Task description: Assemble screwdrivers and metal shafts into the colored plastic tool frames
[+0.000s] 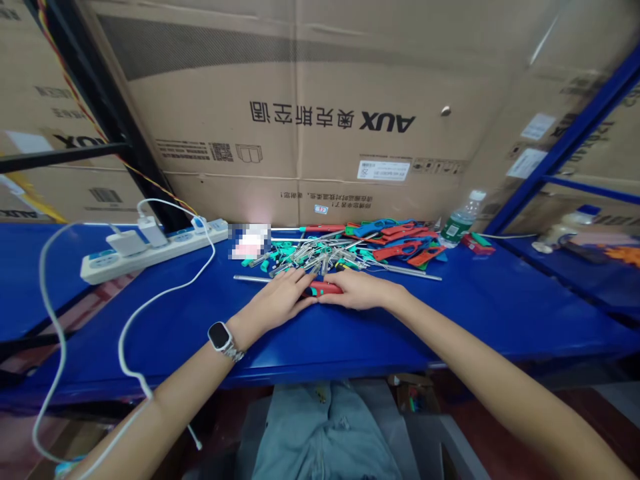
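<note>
Both hands are closed on a red-handled stick lighter (327, 288) with green parts, lying low over the blue tabletop. My left hand (285, 293), with a watch (220, 337) on its wrist, grips the left end. A thin metal tube (250, 278) sticks out to the left beyond it. My right hand (355, 288) wraps the handle's right end, and its fingers hide part of it. Just behind the hands lies a pile of metal and green small parts (320, 253). Red, blue and green handle shells (400, 243) are heaped at the pile's right.
At the left stands a white power strip (155, 250) with plugged chargers and a loose white cable (150, 300). A water bottle (460, 220) and a small red box (477, 244) are at the right. A large cardboard box (310, 153) walls off the back of the blue table (425, 327).
</note>
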A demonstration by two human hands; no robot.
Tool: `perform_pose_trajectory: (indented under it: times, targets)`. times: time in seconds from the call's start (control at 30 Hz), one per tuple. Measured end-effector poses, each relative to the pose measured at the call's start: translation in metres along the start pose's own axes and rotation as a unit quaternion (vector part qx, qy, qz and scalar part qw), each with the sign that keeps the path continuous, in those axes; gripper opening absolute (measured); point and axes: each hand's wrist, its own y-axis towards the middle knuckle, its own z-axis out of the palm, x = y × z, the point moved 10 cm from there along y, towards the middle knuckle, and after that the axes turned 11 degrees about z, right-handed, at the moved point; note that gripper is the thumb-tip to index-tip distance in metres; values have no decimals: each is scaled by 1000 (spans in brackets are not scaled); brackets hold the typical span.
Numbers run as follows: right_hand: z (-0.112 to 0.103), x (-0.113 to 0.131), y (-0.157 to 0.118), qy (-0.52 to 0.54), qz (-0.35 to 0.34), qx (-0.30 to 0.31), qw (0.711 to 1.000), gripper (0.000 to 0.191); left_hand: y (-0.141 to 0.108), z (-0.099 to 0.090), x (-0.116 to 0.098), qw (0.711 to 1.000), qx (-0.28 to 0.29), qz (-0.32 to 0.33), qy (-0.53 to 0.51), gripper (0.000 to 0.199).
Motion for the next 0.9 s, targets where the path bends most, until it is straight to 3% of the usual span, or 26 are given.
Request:
perform_pose_trajectory:
  times: [0.17, 0.23, 0.33, 0.43, 0.5, 0.57, 0.63, 0.73, 0.9]
  targets:
    - [-8, 1, -10, 25, -56, -104, 993, 33, 6, -15, -6, 996, -28, 16, 79, 55]
    - [-12, -1, -13, 57, -62, -147, 986, 34, 5, -34, -9, 990, -86, 8, 108, 61]
    - [-15, -5, -19, 112, -60, -202, 971, 34, -8, -68, -13, 968, -229, -18, 97, 89]
    - [-14, -8, -22, 143, -35, -231, 962, 35, -39, -88, 3, 909, -395, -134, -5, 93]
    - [-15, -5, -25, 153, -26, -246, 957, 34, -56, -74, 24, 842, -455, -252, -143, 77]
    - [-17, -3, -26, 162, -16, -266, 950, 32, -52, -43, 38, 770, -451, -333, -306, 62]
    - [-18, -3, -26, 174, 5, -277, 945, 31, -27, -21, 39, 717, -428, -332, -439, 48]
    - [-16, -9, -22, 202, 42, -274, 939, 33, 26, -12, 31, 664, -378, -265, -588, 48]
    - [-20, -24, -20, 236, 89, -282, 926, 53, 82, -11, 21, 572, -349, -229, -706, 39]
